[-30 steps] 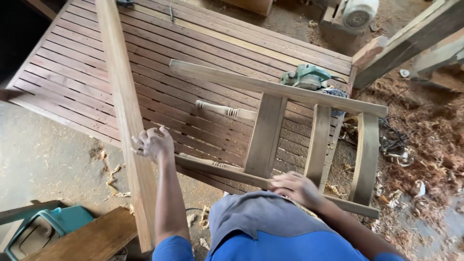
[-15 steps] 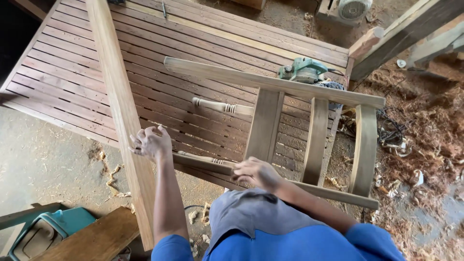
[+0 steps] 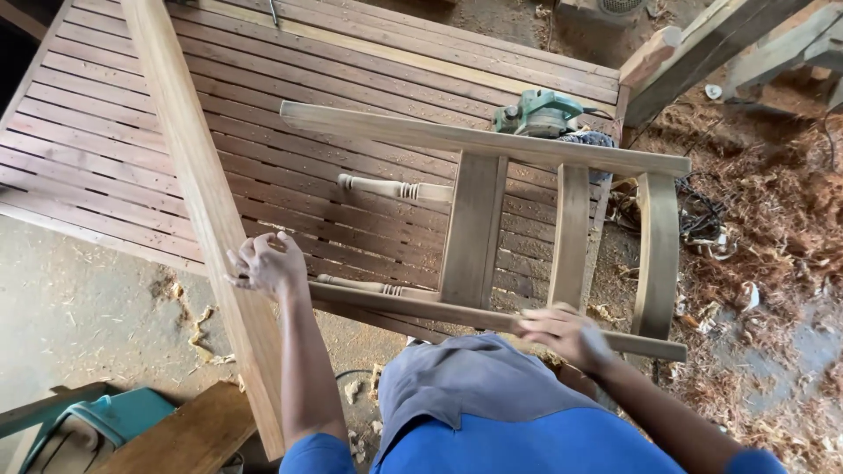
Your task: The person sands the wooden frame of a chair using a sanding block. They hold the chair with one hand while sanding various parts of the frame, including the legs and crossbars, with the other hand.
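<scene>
Since half a second ago the right hand has slid rightward along the lower rail of the wooden frame, and it is blurred, so I cannot tell if its fingers grip. Slatted surface carries the frame, which overhangs its near edge. Long plank crosses the surface to its near edge; the left hand rests against it, fingers curled. Green power planer sits near the far right corner.

The person wore a bright blue short-sleeved shirt with a grey-blue cloth draped over the front of it, and both forearms were bare below the sleeves.
</scene>
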